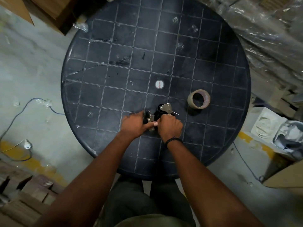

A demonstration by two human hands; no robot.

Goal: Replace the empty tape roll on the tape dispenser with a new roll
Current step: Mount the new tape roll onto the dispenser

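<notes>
Both hands are closed on the black-and-silver metal tape dispenser, which rests at the near middle of the round dark plastic table with a moulded grid top. From the head view, the left hand wraps the dispenser's left end, where small silver plates and a thin blade-like edge show past the knuckles; its fingers curl over the frame, probably to pin that end against the tabletop so it cannot skid. The right hand, with a dark beaded bracelet at its wrist, is fisted over the near right part, likely the handle, though the handle itself is hidden under the fist. Just beyond this fist stands the black roll hub with a rounded silver side plate on it. The hub looks bare, with no roll around it, so I judge the old core already off and the dispenser steadied for loading.

Right of the dispenser and slightly farther away, clearly apart from it, sits the brownish tape roll with a wide hollow centre, tilted a little so its opening faces the camera. Whether it is the fresh roll or the spent one cannot be told for sure; its wall looks fairly thin. It lies within easy reach of the right hand, which suits picking it up next.

A small round white sticker marks the table's centre.
</notes>
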